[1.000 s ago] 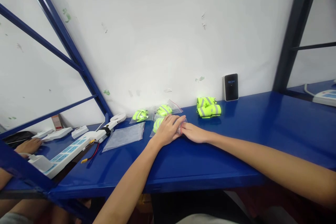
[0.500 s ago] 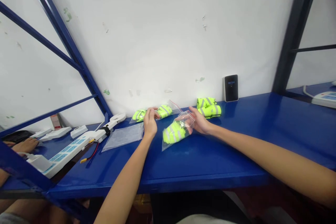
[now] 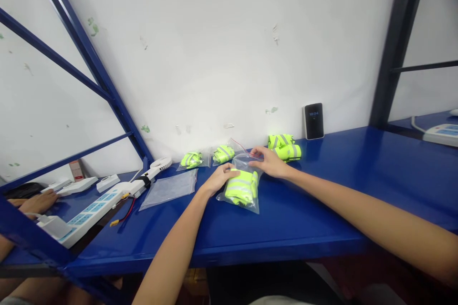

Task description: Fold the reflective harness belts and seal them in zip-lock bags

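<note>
A clear zip-lock bag (image 3: 256,206) with a folded neon-yellow reflective vest (image 3: 240,188) inside lies on the blue table in front of me. My left hand (image 3: 222,177) grips the bag's left side, thumb over the vest. At the upper right, my right hand (image 3: 269,162) pinches the bag's top edge by its red zip strip. Behind stand two more bagged yellow vests, one bagged vest (image 3: 192,159) on the left and another bagged vest (image 3: 223,153) nearer the middle. Rolled yellow vests without bags (image 3: 286,148) rest just beyond my right hand.
Flat clear bags (image 3: 170,188) lie left of my left hand. Further left are a white power strip (image 3: 96,207), a small white fan (image 3: 161,164) and a red-black cable (image 3: 125,212). A black-fronted device (image 3: 314,121) leans at the wall. Another person's hand (image 3: 39,200) is at far left.
My left hand has moved from the bagged vests at the back onto the near bag. That bag has turned more upright and shifted slightly right, with my right hand still at its top.
</note>
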The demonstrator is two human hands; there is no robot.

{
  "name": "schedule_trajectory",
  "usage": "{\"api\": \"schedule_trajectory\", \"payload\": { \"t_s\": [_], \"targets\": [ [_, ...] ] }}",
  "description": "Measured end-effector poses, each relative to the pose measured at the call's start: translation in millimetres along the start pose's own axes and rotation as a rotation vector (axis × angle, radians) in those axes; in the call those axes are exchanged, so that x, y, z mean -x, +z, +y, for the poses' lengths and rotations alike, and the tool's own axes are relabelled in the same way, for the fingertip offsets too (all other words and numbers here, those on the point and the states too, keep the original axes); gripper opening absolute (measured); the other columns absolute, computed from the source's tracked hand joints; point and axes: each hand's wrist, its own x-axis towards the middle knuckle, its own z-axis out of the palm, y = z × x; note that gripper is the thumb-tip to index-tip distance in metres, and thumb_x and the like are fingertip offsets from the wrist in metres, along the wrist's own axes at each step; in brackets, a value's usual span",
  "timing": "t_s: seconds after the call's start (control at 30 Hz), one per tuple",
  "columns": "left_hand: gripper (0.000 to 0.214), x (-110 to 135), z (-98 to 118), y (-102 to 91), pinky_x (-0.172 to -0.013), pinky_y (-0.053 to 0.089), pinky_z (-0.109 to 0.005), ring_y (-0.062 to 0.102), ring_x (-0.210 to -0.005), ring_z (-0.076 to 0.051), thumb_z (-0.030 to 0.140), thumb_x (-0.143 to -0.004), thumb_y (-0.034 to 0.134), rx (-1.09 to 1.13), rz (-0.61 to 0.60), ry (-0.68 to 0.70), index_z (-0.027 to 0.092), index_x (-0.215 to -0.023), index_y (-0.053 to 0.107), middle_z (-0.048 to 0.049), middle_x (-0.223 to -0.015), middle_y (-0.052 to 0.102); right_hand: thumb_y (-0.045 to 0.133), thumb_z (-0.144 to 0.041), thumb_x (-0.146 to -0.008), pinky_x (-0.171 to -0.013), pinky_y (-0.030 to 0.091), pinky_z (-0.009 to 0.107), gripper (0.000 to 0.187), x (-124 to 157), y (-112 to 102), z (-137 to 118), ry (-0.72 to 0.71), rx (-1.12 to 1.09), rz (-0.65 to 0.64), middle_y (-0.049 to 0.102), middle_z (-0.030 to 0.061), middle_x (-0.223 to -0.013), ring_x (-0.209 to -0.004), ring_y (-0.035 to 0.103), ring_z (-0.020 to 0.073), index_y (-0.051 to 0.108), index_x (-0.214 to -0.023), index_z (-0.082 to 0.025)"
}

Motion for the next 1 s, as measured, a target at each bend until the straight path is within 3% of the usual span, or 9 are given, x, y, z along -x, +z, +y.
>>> {"api": "schedule_trajectory", "payload": {
  "t_s": [0.07, 0.13, 0.2, 0.3, 0.4, 0.53, 0.67, 0.8, 1.0],
  "targets": [
    [0.038, 0, -1, -2.9, -0.060, 0.040, -0.023, 0.056, -0.062, -0.012, 0.044, -0.067, 0.075, 0.070, 0.045, -0.009, 0.016, -0.084, 0.056, 0.0012, -0.071, 0.061, 0.068, -0.029, -0.070, -0.082, 0.046, 0.037, 0.027, 2, 2, -1, 0.027, -0.045, 0.065, 0.061, 0.0042, -0.095, -0.088, 0.056, 0.0206, 0.058, -0.093, -0.019],
    [0.040, 0, -2, -6.8, -0.061, 0.042, -0.024, 0.057, -0.062, -0.012, 0.050, -0.069, 0.072, 0.126, 0.086, -0.020, 0.016, -0.086, 0.056, 0.0004, -0.073, 0.062, 0.069, -0.026, -0.069, -0.080, 0.049, 0.037, 0.045, 5, 6, -3, 0.164, -0.175, 0.067, 0.059, 0.0069, -0.105, -0.091, 0.058, 0.0209, 0.052, -0.110, -0.020],
    [0.040, -1, -4, -10.3, -0.064, 0.044, -0.026, 0.060, -0.066, -0.013, 0.049, -0.069, 0.072, 0.158, 0.100, -0.049, 0.016, -0.087, 0.057, -0.0009, -0.077, 0.063, 0.069, -0.029, -0.071, -0.072, 0.053, 0.036, 0.052, 9, 9, -7, 0.373, -0.375, -0.003, 0.062, 0.0085, -0.102, -0.085, 0.062, 0.0206, 0.047, -0.118, -0.020],
    [0.039, -1, -7, -12.2, -0.065, 0.046, -0.026, 0.061, -0.069, -0.013, 0.039, -0.065, 0.077, 0.191, 0.124, -0.038, 0.017, -0.091, 0.058, -0.0015, -0.081, 0.065, 0.064, -0.035, -0.079, -0.067, 0.054, 0.033, 0.039, 12, 12, -11, 0.539, -0.675, -0.164, 0.067, 0.0071, -0.088, -0.075, 0.065, 0.0186, 0.053, -0.113, -0.019],
    [0.054, -4, -9, -9.7, -0.068, 0.046, -0.025, 0.062, -0.071, -0.013, 0.026, -0.058, 0.081, 0.242, 0.178, 0.070, 0.018, -0.106, 0.057, -0.0006, -0.080, 0.066, 0.068, -0.032, -0.077, -0.070, 0.055, 0.032, 0.030, 13, 13, -13, 0.521, -0.788, -0.314, 0.070, 0.0072, -0.089, -0.080, 0.066, 0.0186, 0.062, -0.103, -0.017],
    [0.065, -11, -14, -4.4, -0.070, 0.045, -0.025, 0.062, -0.069, -0.013, 0.024, -0.055, 0.081, 0.250, 0.294, 0.197, 0.017, -0.114, 0.055, 0.0024, -0.069, 0.064, 0.074, -0.017, -0.067, -0.077, 0.055, 0.032, 0.039, 10, 14, -13, 0.467, -0.724, -0.255, 0.073, 0.0086, -0.095, -0.089, 0.067, 0.0210, 0.064, -0.105, -0.014],
    [0.042, -18, -19, -3.2, -0.063, 0.045, -0.024, 0.061, -0.063, -0.013, 0.031, -0.062, 0.069, 0.153, 0.351, 0.161, 0.016, -0.101, 0.061, 0.0008, -0.070, 0.064, 0.072, -0.008, -0.063, -0.082, 0.051, 0.033, 0.044, 8, 13, -10, 0.334, -0.541, -0.236, 0.074, 0.0095, -0.097, -0.095, 0.066, 0.0237, 0.064, -0.106, -0.012],
    [0.025, -22, -21, -3.6, -0.053, 0.042, -0.025, 0.057, -0.054, -0.014, 0.034, -0.073, 0.050, 0.019, 0.376, 0.099, 0.013, -0.075, 0.064, -0.0026, -0.062, 0.062, 0.070, -0.013, -0.064, -0.078, 0.051, 0.032, 0.039, 10, 13, -6, 0.226, -0.478, -0.300, 0.074, 0.0086, -0.095, -0.088, 0.068, 0.0229, 0.065, -0.103, -0.011],
    [0.019, -22, -24, -3.3, -0.052, 0.032, -0.023, 0.050, -0.051, -0.013, 0.028, -0.075, 0.055, -0.230, 0.512, 0.142, 0.015, -0.063, 0.061, 0.0012, -0.052, 0.056, 0.072, -0.020, -0.066, -0.071, 0.050, 0.028, 0.035, 10, 10, -11, 0.228, -0.436, -0.363, 0.073, 0.0070, -0.094, -0.081, 0.066, 0.0189, 0.068, -0.100, -0.011]
  ]
}}
